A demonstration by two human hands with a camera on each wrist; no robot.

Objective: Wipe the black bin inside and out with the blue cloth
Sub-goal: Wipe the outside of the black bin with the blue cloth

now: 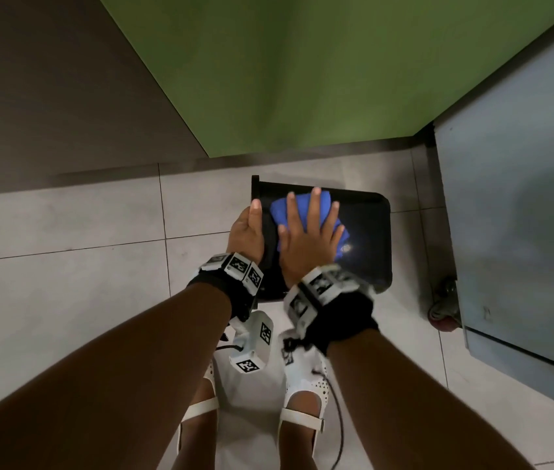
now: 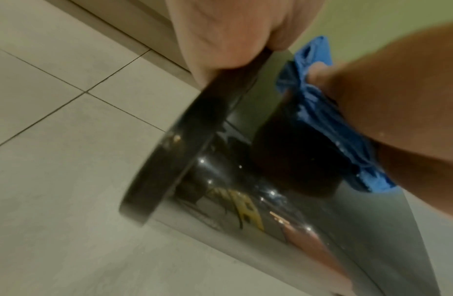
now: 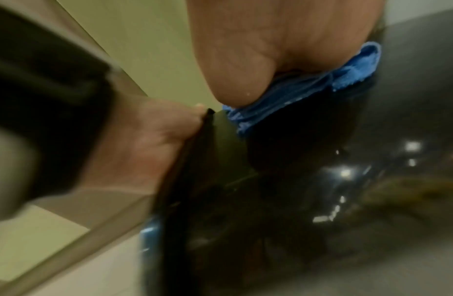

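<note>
Right hand [image 1: 306,245] pressing cloth [image 1: 323,201] under spread, straight fingers onto bin [image 1: 367,239], left hand [image 1: 248,232] gripping bin rim, thumb along its edge

One black bin [image 1: 367,239], one blue cloth [image 1: 306,206], two hands [image 1: 306,242].
</note>
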